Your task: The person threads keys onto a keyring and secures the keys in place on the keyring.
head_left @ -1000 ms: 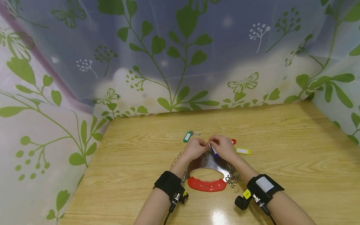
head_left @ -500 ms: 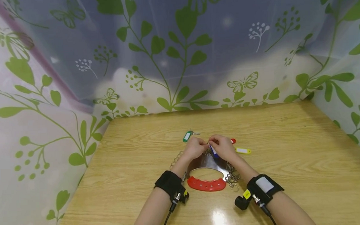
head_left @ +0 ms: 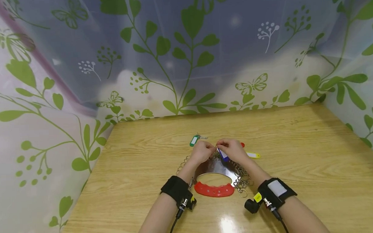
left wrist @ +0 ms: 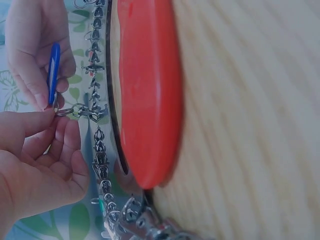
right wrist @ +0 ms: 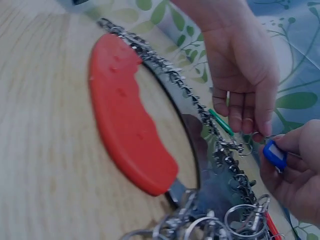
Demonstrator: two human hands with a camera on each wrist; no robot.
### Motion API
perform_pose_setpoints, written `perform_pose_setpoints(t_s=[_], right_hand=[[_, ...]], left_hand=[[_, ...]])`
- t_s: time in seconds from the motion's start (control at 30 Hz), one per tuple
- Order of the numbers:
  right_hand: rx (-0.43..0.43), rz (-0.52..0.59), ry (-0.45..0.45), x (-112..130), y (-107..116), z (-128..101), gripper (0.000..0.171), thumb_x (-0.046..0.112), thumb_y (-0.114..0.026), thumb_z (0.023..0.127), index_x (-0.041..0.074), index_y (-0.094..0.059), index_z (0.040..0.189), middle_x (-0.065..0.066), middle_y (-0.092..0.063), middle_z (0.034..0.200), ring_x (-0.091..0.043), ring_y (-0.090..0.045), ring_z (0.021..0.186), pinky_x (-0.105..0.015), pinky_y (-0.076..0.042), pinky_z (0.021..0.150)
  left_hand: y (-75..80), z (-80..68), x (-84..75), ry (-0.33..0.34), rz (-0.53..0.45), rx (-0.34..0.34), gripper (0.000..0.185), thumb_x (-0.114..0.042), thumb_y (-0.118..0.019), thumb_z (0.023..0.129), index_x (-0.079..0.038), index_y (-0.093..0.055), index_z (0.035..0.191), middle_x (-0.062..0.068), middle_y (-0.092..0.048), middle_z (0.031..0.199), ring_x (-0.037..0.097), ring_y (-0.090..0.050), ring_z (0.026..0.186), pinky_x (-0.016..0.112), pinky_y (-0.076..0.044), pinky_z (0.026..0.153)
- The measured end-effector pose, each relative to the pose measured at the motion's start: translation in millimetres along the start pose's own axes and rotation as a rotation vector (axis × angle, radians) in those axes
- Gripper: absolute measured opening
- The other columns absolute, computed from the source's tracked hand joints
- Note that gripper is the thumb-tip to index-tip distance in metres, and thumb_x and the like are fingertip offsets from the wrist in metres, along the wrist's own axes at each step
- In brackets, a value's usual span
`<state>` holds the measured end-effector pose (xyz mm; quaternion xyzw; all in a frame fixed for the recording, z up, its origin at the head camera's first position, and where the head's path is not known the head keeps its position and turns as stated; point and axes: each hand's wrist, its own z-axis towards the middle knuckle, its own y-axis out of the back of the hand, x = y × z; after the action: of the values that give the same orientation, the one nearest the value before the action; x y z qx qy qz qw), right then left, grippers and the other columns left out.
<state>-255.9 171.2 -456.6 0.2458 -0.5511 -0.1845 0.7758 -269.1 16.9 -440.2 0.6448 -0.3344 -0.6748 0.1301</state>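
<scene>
Centrally on the table, the left hand pinches a key ring clipped to the red-handled hanger; the right hand pinches the blue tag.

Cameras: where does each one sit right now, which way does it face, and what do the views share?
Head: worn high, facing forward and down at the wooden table; both forearms, left hand and right hand show.
Left wrist: low beside the red handle, looking at the left hand pinching a metal ring.
Right wrist: low, looking across the handle at both hands.
Shared: all three show the blue key tag in the right hand.
</scene>
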Motion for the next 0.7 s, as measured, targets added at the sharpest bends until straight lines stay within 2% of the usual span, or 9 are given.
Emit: perform_pose_setpoints(t_s=[0.07, 0.17, 0.33, 0.43, 0.57, 0.7], right_hand=[[0.029, 0.036, -0.045, -1.0, 2.9, 1.5, 0.016, 0.006, -0.059, 0.09, -0.005, -0.067, 0.099, -0.019, -0.065, 0.099, -0.033, -0.061, 0.092, -0.04, -0.049, 0.076], [0.068, 0.114, -0.13, -3.8, 6.1, 3.3, 0.022, 0.008, -0.058, 0.091, -0.007, -0.065, 0.106, -0.021, -0.063, 0.107, -0.028, -0.06, 0.092, -0.031, -0.047, 0.073], [0.123, 0.422, -0.318, -4.8, 10.9, 5.6, 0.032, 0.002, -0.051, 0.092, -0.015, -0.052, 0.119, -0.028, -0.058, 0.108, -0.018, -0.06, 0.079, -0.025, -0.049, 0.068], [0.145, 0.53, -0.377, -2.5, 14.3, 8.1, 0.036, -0.004, -0.048, 0.091, -0.017, -0.045, 0.124, -0.032, -0.054, 0.112, -0.017, -0.06, 0.072, -0.027, -0.051, 0.067], [0.178, 0.486, -0.358, -0.1, 17.2, 11.6, 0.039, -0.008, -0.047, 0.088, -0.017, -0.043, 0.126, -0.033, -0.049, 0.119, -0.021, -0.061, 0.076, -0.031, -0.052, 0.071], [0.19, 0.325, -0.285, 1.6, 19.3, 14.7, 0.035, -0.007, -0.048, 0.089, -0.016, -0.047, 0.123, -0.031, -0.056, 0.108, -0.027, -0.062, 0.076, -0.034, -0.052, 0.069]], left_hand=[[-0.3, 0.5, 0.0, -0.002, 0.002, -0.003, 0.021, -0.013, -0.058, 0.092, 0.0, -0.072, 0.084, 0.009, -0.062, 0.068, 0.011, -0.048, 0.054, 0.022, -0.037, 0.048], [-1.1, 1.7, 0.5, -0.001, 0.01, -0.01, 0.02, -0.013, -0.057, 0.092, 0.0, -0.072, 0.087, 0.006, -0.06, 0.066, 0.011, -0.05, 0.055, 0.022, -0.039, 0.049], [-1.5, 3.4, -0.1, 0.009, 0.024, -0.019, 0.02, -0.015, -0.058, 0.091, -0.002, -0.071, 0.084, 0.002, -0.055, 0.061, 0.011, -0.048, 0.053, 0.022, -0.038, 0.048], [-1.4, 4.7, 1.1, -0.009, 0.053, -0.039, 0.021, -0.015, -0.059, 0.091, -0.002, -0.072, 0.081, 0.002, -0.057, 0.061, 0.011, -0.048, 0.053, 0.022, -0.037, 0.05], [-0.6, 6.0, 4.0, -0.036, 0.121, -0.068, 0.021, -0.015, -0.06, 0.09, -0.002, -0.072, 0.08, 0.0, -0.056, 0.061, 0.01, -0.046, 0.053, 0.022, -0.036, 0.05], [0.3, 5.6, 4.0, -0.024, 0.128, -0.05, 0.024, -0.017, -0.059, 0.091, -0.001, -0.07, 0.078, -0.002, -0.047, 0.054, 0.01, -0.041, 0.049, 0.022, -0.032, 0.047]])
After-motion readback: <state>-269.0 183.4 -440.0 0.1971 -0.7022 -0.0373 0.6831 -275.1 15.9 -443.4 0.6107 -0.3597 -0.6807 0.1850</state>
